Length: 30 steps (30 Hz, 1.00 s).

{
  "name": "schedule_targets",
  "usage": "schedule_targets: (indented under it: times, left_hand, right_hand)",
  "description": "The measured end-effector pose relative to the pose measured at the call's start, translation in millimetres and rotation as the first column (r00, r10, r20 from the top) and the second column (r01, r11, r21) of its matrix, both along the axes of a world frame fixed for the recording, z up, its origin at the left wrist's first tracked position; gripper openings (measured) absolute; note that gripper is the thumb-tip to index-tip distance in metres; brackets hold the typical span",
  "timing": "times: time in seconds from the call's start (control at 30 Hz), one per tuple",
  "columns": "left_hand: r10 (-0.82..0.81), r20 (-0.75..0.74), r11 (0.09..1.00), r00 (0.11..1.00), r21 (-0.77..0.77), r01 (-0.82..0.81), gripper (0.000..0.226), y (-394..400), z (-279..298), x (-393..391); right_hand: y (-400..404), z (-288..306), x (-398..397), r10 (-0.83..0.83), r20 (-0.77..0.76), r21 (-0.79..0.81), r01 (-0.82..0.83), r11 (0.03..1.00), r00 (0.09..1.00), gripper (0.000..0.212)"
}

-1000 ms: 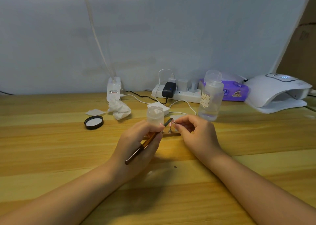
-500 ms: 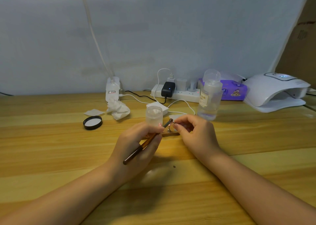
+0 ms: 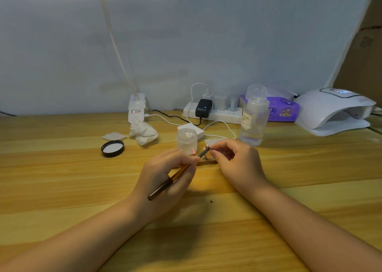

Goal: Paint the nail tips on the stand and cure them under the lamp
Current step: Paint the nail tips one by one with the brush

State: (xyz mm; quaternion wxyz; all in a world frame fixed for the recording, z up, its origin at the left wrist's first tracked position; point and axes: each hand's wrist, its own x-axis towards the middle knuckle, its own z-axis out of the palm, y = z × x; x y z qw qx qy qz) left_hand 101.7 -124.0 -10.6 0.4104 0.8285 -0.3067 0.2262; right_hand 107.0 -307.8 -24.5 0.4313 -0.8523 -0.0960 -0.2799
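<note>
Lying far left on the wooden table (image 3: 62, 189) is a black lid (image 3: 112, 148), with a small white pad (image 3: 114, 136) and a crumpled tissue (image 3: 143, 132) just behind it. A clear jar (image 3: 187, 140) is standing near the middle, lid off. The left hand (image 3: 165, 176) is gripping a brush (image 3: 177, 173), fingers curled round the handle, the dark end slanting back over the wrist and the bristle end pointing up-right. The tip is meeting a nail tip (image 3: 207, 147) on the low stand (image 3: 206, 161), which is sitting on the table between both hands, partly hidden. The right hand (image 3: 237, 164) is pinching at that same nail tip with thumb and forefinger; the exact contact is too small to tell. Behind, a power strip (image 3: 219, 114) is holding several plugs. A clear bottle (image 3: 253, 118) is standing upright beside a purple tissue pack (image 3: 283, 109). Sitting far right, well apart from the stand, is the white lamp (image 3: 334, 111).
</note>
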Motion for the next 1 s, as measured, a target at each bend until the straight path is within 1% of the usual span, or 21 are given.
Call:
schedule_targets:
  times: [0.03,0.07,0.1,0.17,0.2,0.23,0.3,0.37,0.5,0.63,0.8,0.9,1.0]
  left_hand:
    - [0.002,-0.039,1.0,0.999,-0.01,-0.002,0.006,0,-1,-1]
    - [0.021,-0.109,0.999,0.994,0.027,-0.018,0.008,2,-2,-5]
    - [0.013,-0.127,1.0,0.992,0.014,-0.012,0.009,0,-1,-2]
    - [-0.038,0.036,0.999,0.999,-0.031,0.039,0.008,2,0,-5]
    - [-0.048,0.089,0.997,0.995,-0.049,0.053,0.013,3,1,-9]
    - [-0.069,0.097,0.992,0.993,-0.1,0.079,0.016,5,-1,-9]
    - [-0.082,0.085,0.988,0.993,-0.127,0.092,0.019,5,-4,-10]
    - [-0.108,0.059,0.988,0.992,-0.107,0.114,0.018,6,-5,-8]
    - [-0.156,0.01,0.976,0.988,-0.152,0.156,0.022,10,-6,-10]
    - [-0.139,-0.006,0.97,0.99,-0.201,0.135,0.021,10,-5,-10]
    - [-0.095,-0.041,0.975,0.995,-0.206,0.085,0.014,8,-5,-9]
    - [-0.075,-0.058,0.97,0.996,-0.234,0.06,0.018,7,-6,-9]
    - [-0.084,-0.052,0.968,0.995,-0.24,0.069,0.019,6,-6,-10]
  right_hand:
    - [0,0,0,0.003,0.0,0.002,-0.003,1.0,1.0,0.014]
    - [0,0,-1,0.007,-0.002,0.007,-0.007,1.0,1.0,0.014]
    - [0,0,-1,0.01,-0.005,0.012,-0.01,1.0,1.0,0.015]
    - [0,0,-1,0.014,-0.01,0.025,-0.014,1.0,1.0,0.017]
    - [1,0,-1,0.015,-0.012,0.034,-0.014,0.999,1.0,0.016]
    - [1,0,0,0.015,-0.014,0.044,-0.014,0.999,1.0,0.016]
    - [1,-1,0,0.017,-0.018,0.057,-0.016,0.998,1.0,0.014]
    - [1,0,0,0.022,-0.018,0.054,-0.021,0.998,1.0,0.014]
    - [0,0,-1,0.026,-0.014,0.055,-0.026,0.998,1.0,0.015]
    - [1,1,-1,0.031,-0.013,0.048,-0.03,0.998,0.999,0.014]
    - [0,0,-1,0.045,-0.023,0.05,-0.044,0.998,0.999,0.012]
    - [0,0,-1,0.061,-0.038,0.046,-0.059,0.997,0.997,0.013]
    - [0,0,-1,0.061,-0.033,0.052,-0.059,0.997,0.998,0.013]
